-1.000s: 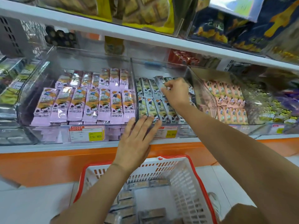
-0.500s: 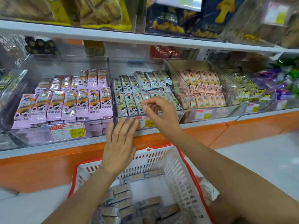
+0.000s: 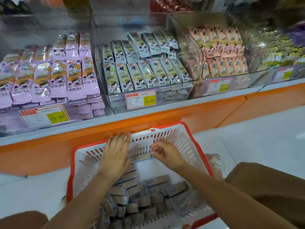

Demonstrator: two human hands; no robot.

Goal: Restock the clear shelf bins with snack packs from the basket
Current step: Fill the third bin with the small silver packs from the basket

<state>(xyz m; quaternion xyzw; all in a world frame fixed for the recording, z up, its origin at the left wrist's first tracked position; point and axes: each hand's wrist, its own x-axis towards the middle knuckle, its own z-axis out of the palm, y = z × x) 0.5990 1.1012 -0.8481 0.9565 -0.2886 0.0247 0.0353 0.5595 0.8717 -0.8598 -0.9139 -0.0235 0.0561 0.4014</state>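
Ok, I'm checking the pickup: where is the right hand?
Head view, lower centre: the right hand is inside the red-rimmed basket near its far wall, fingertips at a snack pack, just right of the left hand.

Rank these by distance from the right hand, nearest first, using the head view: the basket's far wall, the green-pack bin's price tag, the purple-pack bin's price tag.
1. The basket's far wall, just beyond the right hand.
2. The green-pack bin's price tag, up on the shelf front, slightly to the left.
3. The purple-pack bin's price tag, far off to the left.
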